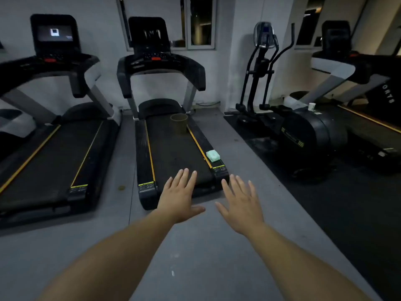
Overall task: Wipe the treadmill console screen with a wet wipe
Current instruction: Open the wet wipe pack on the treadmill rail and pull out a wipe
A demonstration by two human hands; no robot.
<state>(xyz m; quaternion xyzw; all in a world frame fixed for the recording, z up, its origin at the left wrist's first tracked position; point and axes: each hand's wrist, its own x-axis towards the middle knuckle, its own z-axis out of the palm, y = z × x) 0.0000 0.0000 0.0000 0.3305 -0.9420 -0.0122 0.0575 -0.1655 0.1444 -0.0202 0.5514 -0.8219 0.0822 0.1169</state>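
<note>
A black treadmill [173, 153] stands straight ahead, its dark console screen [151, 35] at the far end above a red button. A pale green wet wipe pack [212, 155] lies on the treadmill's right side rail near the rear end. My left hand [179, 197] and my right hand [240, 202] are stretched out in front of me, palms down, fingers spread, holding nothing. Both hover over the grey floor just behind the treadmill's rear edge. The pack sits a little beyond and between them, nearer the right hand.
A brown cylindrical bin [179, 123] stands on the belt near the front. A second treadmill [52, 153] with a lit screen is on the left. An elliptical trainer [282, 118] with a paper cup [311, 106] is on the right, on a dark mat.
</note>
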